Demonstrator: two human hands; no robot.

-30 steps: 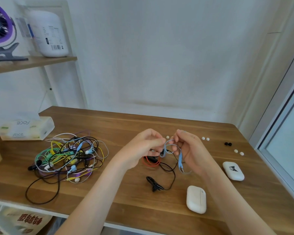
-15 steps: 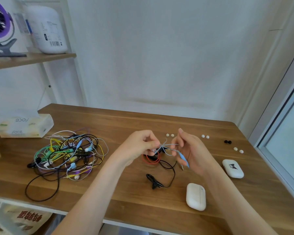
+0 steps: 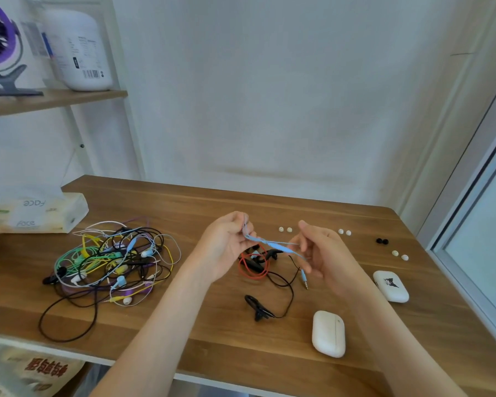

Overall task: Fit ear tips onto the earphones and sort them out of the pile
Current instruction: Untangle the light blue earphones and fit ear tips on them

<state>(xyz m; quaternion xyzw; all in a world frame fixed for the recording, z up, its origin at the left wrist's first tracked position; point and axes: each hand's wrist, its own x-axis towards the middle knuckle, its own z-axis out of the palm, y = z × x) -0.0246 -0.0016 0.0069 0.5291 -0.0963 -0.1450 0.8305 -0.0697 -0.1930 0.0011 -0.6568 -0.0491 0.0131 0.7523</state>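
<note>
A light blue earphone cable [image 3: 272,244] stretches between my two hands above the wooden table [image 3: 184,213]. My left hand [image 3: 226,245] pinches one end of it. My right hand [image 3: 324,253] holds the other part, and the cable's jack plug [image 3: 305,280] dangles below that hand. A tangled pile of coloured earphones [image 3: 112,262] lies on the left of the table. Red and black earphones [image 3: 255,265] lie under my hands. Pairs of white ear tips [image 3: 285,229] [image 3: 344,232] [image 3: 400,255] and black ear tips [image 3: 382,241] sit along the far right.
A white earbud case [image 3: 328,333] lies near the front edge, and a second case with a cartoon print [image 3: 391,285] lies to the right. A black clip with cable [image 3: 259,309] lies in front. A tissue box [image 3: 39,214] stands at the far left.
My hands have drawn apart, pulling the blue cable out from a bunched loop into a straighter line. The plug now hangs lower under my right hand.
</note>
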